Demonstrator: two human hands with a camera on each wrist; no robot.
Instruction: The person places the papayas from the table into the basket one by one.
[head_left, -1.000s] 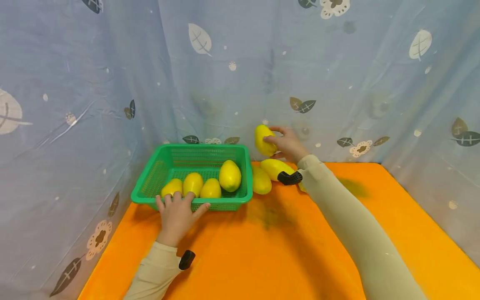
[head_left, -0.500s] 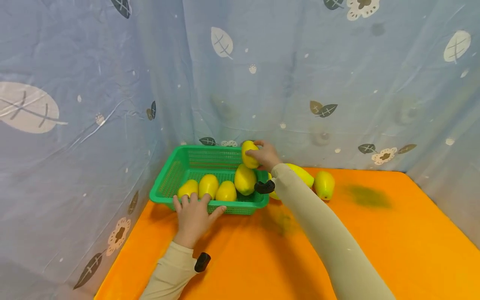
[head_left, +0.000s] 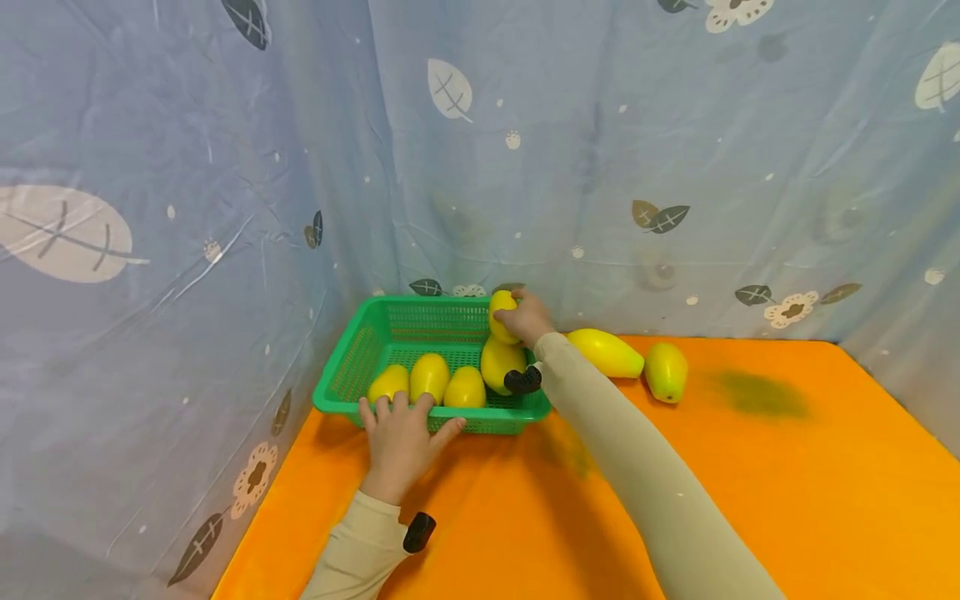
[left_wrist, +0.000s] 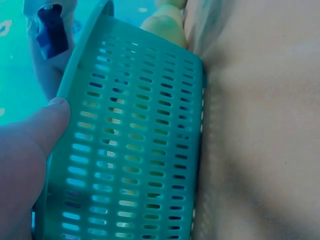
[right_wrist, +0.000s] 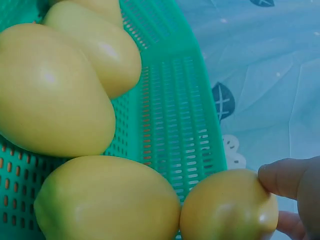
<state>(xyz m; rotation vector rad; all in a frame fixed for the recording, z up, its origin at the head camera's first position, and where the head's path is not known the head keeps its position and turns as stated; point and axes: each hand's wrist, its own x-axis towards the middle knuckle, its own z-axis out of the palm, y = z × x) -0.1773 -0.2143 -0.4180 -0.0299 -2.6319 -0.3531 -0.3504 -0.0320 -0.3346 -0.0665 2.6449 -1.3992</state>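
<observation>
In the head view my right hand (head_left: 529, 320) holds a yellow papaya (head_left: 502, 317) at the green basket's back right corner. Thumb and fingers grip one end of it; in the right wrist view it touches a papaya with a green tip (right_wrist: 107, 200). My left hand (head_left: 399, 446) grips the basket's (head_left: 337, 408) front rim, fingers over the edge and thumb (left_wrist: 52, 117) on the outer side. Several more papayas lie in the basket, including one (head_left: 429, 377) along the front wall. Part of the right side of the basket is hidden by my right arm.
On the orange tabletop (head_left: 495, 517), right of the basket, lie a long papaya (head_left: 603, 353) and a shorter greenish one (head_left: 666, 372). A blue patterned curtain (head_left: 570, 150) hangs behind the table and along its sides.
My right hand has carried the papaya left and down, from above the fruit on the table to the basket's back right corner. My left hand keeps its place on the rim; the view has shifted.
</observation>
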